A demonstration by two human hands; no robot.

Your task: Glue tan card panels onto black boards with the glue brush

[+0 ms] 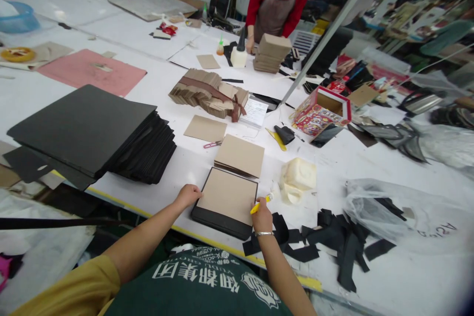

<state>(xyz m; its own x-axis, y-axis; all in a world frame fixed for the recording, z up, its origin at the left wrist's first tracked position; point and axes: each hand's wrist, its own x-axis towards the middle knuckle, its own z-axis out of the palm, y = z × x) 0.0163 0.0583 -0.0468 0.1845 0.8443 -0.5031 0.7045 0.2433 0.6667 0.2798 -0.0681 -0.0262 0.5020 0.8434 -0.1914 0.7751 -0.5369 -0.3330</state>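
Observation:
A tan cardboard sheet (227,195) lies on a black panel (225,225) at the table's front edge, with black showing around its sides. My left hand (188,196) is closed, its fingertips pinching the left edge of the cardboard. In my right hand (262,217) is a slim yellow-handled brush (261,204) with a pale tip; that hand also rests by the cardboard's right edge. Just behind sits a small stack of tan cardboard sheets (240,154). A cut-open whitish plastic jug (298,177) stands to the right.
A tall stack of black panels (89,128) rises at left. Black strips (340,242) and a plastic bag (407,207) lie at right. Farther back are bundled cardboard pieces (207,91), a red box (322,111) and a slanting metal pole (329,34). A co-worker (277,0) stands opposite.

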